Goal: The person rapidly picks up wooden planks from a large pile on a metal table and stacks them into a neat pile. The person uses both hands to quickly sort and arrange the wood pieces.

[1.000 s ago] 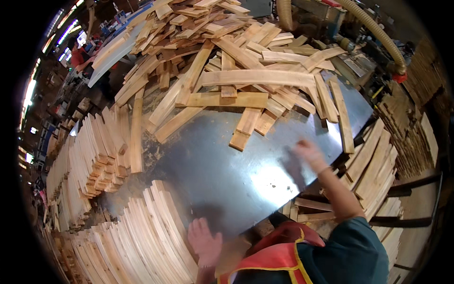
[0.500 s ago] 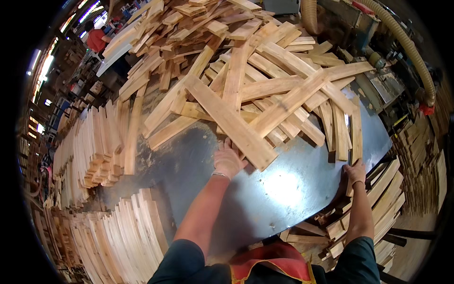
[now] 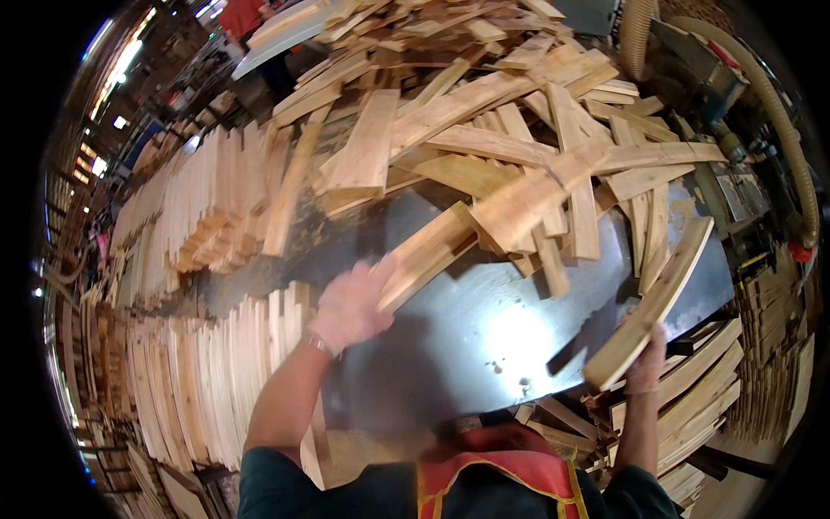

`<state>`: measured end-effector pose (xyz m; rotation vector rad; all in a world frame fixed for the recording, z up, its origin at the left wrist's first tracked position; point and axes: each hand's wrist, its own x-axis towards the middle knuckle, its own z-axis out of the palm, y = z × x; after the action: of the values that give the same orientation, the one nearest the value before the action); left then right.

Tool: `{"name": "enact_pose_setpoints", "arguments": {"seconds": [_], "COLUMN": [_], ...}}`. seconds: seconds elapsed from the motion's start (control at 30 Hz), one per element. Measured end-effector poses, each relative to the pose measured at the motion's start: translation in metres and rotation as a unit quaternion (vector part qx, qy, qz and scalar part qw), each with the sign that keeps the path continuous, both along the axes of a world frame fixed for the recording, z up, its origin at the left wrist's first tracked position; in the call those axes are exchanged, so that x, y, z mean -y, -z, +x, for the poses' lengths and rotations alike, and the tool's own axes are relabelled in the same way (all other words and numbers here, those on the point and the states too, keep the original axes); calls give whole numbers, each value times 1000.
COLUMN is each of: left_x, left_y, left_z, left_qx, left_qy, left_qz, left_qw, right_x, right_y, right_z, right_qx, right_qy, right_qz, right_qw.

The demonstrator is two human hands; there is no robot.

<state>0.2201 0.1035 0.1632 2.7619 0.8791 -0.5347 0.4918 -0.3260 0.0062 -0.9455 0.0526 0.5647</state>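
Note:
My left hand (image 3: 353, 303), slightly blurred, is closed round the near end of a wooden board (image 3: 430, 251). That board slants up to the right, its far end against another board (image 3: 536, 201) at the near edge of a loose pile. My right hand (image 3: 647, 359) grips a second wooden board (image 3: 654, 303) near its lower end, with most of the fingers hidden behind it. This board is raised and tilted over the right part of the metal tabletop (image 3: 450, 346), casting a dark shadow there.
Loose boards (image 3: 484, 86) are heaped across the far side of the table. Upright rows of boards (image 3: 225, 355) line the left. More boards (image 3: 700, 381) are stacked low on the right, near machinery and a ribbed hose (image 3: 782, 121). A person in red (image 3: 240, 17) stands far off.
My left hand has moved left and now grips a board pulled from the pile. My right hand has raised its board off the tabletop and drawn it nearer. Boards in the pile have shifted.

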Motion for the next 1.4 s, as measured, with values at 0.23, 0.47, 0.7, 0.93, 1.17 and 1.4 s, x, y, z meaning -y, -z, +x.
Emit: {"name": "enact_pose_setpoints", "arguments": {"seconds": [0.23, 0.47, 0.7, 0.93, 1.17, 1.4], "left_x": [62, 168, 164, 136, 126, 110], "left_y": [103, 147, 133, 180, 171, 135], "left_z": [-330, -432, -411, -352, -316, -177], "left_qx": [293, 446, 213, 131, 59, 334], "left_qy": [-358, -488, -250, -204, -206, -387], "left_qz": [-402, -635, -165, 102, 121, -336], "left_qw": [790, 398, 930, 965, 969, 791], "right_x": [-85, -152, -248, -295, -285, -354], "right_y": [-12, 33, 74, -23, -34, -82], "right_z": [-182, -332, -421, -360, -144, -195], "right_qx": [-46, -34, 376, 603, 729, 522], "right_qy": [-247, -450, -660, -613, -452, -603], "right_qz": [-16, -77, -336, -211, -493, -370], "right_qw": [968, 889, 557, 464, 146, 476]}}
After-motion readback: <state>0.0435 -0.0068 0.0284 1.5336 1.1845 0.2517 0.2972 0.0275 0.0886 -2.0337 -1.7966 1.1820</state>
